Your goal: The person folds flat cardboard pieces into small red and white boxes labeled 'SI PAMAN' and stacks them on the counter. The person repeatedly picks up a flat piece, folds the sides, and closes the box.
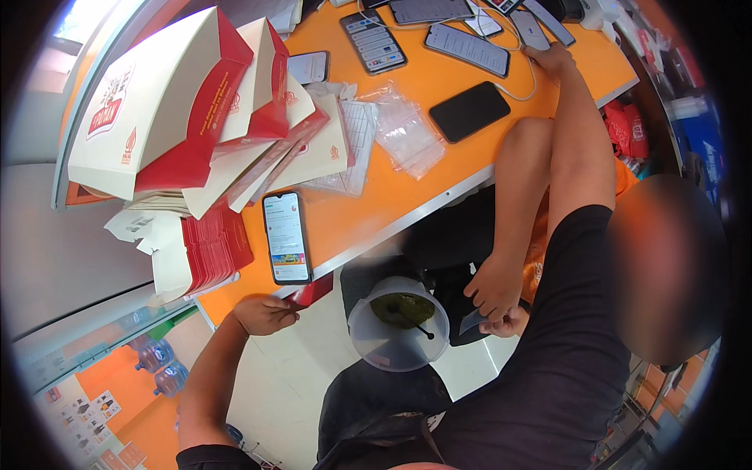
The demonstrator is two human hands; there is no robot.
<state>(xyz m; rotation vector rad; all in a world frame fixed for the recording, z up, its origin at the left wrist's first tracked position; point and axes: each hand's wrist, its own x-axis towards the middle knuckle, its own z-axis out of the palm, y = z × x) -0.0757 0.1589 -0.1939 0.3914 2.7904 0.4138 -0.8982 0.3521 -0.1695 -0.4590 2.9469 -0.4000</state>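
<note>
My left hand (266, 315) is beside the near table edge, fingers curled at a flat red piece (312, 293) that looks like card; part of it is hidden. My right arm stretches far across the table, and my right hand (551, 59) grips the lower end of a phone (531, 31) with a lit pale screen. A black phone with a lit screen (287, 239) lies near my left hand. Between my legs stands a translucent tub (366, 345) with green stuff (403, 309) and a black-handled utensil (423, 330) in it.
Red-and-cream cartons (157, 102) pile up on the left of the orange table (392, 200). Clear plastic bags (407, 137), a dark phone (470, 111), several other phones and white cables lie on it. At right sits another person, whose hands (497, 294) hold something small and greyish.
</note>
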